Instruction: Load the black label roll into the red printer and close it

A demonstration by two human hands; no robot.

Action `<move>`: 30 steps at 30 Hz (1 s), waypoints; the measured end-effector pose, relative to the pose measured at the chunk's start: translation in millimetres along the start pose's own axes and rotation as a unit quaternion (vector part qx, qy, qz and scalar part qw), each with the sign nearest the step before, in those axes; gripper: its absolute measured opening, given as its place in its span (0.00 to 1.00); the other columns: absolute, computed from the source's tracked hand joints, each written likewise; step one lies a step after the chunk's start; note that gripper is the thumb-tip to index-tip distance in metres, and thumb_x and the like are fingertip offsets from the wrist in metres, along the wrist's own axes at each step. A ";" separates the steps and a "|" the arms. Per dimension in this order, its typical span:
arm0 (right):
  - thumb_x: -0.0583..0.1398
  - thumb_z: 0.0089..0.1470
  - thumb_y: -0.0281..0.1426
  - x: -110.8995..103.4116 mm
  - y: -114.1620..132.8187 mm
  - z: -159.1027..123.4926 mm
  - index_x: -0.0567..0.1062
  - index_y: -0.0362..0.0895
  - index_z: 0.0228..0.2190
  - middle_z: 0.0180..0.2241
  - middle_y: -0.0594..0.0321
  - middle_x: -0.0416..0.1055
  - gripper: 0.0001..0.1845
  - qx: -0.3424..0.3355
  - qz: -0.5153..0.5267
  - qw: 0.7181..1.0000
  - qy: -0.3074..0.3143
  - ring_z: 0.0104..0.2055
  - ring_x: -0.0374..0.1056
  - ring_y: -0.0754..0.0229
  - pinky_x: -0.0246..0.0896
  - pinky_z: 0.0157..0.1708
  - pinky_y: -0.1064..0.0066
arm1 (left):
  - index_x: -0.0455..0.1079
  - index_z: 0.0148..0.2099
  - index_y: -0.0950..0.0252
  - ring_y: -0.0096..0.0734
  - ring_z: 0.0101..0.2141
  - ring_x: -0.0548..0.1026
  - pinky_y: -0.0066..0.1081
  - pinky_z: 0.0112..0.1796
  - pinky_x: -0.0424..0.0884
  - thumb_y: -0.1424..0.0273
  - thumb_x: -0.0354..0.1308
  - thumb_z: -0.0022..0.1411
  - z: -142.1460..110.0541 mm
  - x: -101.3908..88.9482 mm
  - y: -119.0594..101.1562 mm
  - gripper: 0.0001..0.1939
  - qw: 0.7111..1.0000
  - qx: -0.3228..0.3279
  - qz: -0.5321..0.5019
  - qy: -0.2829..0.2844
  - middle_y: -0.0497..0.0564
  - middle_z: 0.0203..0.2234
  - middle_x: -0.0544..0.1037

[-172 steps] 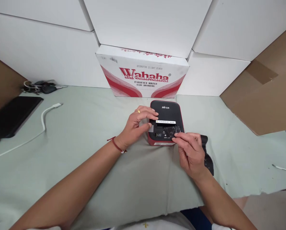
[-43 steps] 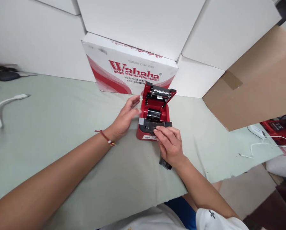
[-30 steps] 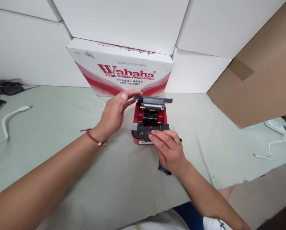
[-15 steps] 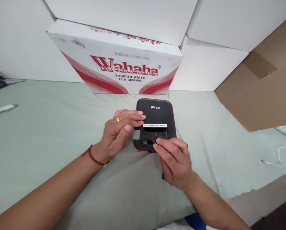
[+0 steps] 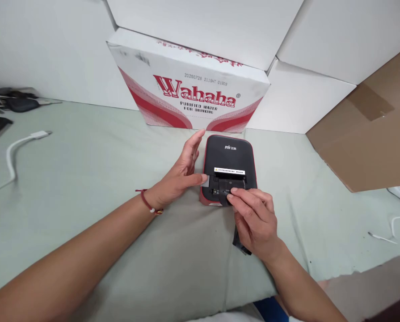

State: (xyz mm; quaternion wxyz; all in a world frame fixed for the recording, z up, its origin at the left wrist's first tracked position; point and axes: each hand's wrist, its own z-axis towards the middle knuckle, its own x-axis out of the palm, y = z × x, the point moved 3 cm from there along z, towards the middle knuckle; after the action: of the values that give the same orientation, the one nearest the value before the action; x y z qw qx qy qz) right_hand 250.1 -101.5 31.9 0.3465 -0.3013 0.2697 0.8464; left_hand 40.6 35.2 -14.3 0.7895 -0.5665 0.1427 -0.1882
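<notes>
On the green cloth, the black printer [image 5: 230,156] sits between your hands, right fingers [image 5: 236,193] pinching dark film [image 5: 224,187].

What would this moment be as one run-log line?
left hand: open, thumb at device edge | right hand: pinching black strip | lid: shut | Wahaha box: behind device

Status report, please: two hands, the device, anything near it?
Left hand open at black device's left edge; right hand pinching black strip; lid closed; Wahaha carton standing behind.
</notes>
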 end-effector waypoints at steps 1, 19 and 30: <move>0.58 0.67 0.17 0.2 0.0 0.6 0.70 0.54 0.72 0.56 0.56 0.85 0.38 -0.002 0.000 1.000 -0.003 0.53 0.77 0.50 0.77 0.52 0.53 | 0.45 0.84 0.36 0.51 0.84 0.41 0.56 0.81 0.47 0.51 0.71 0.65 -0.5 1.9 3.2 0.55 1.000 -0.012 -0.027 0.010 0.42 0.86 0.44; 0.61 0.73 0.36 -31.0 -44.5 107.2 0.86 0.49 0.47 0.43 0.60 0.87 0.12 0.199 0.045 0.948 0.243 0.36 0.81 0.56 0.76 0.39 0.64 | 0.54 0.82 0.50 0.60 0.78 0.61 0.60 0.77 0.59 0.56 0.70 0.67 3.9 7.4 20.6 0.48 0.993 -0.026 -0.104 0.044 0.57 0.80 0.61; 0.67 0.60 0.26 36.9 -47.9 148.1 0.85 0.45 0.48 0.49 0.48 0.86 0.14 0.137 -0.237 0.825 0.494 0.47 0.81 0.44 0.68 0.39 0.62 | 0.60 0.80 0.52 0.62 0.79 0.59 0.62 0.78 0.53 0.62 0.68 0.64 7.3 8.0 16.7 0.45 0.997 0.002 -0.074 0.023 0.58 0.78 0.65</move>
State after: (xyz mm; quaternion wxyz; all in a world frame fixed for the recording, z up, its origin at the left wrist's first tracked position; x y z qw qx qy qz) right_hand 216.8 42.2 94.0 0.3943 -0.6831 0.4385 0.4308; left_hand 53.2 42.5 -27.9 0.7712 -0.5692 0.1178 -0.2596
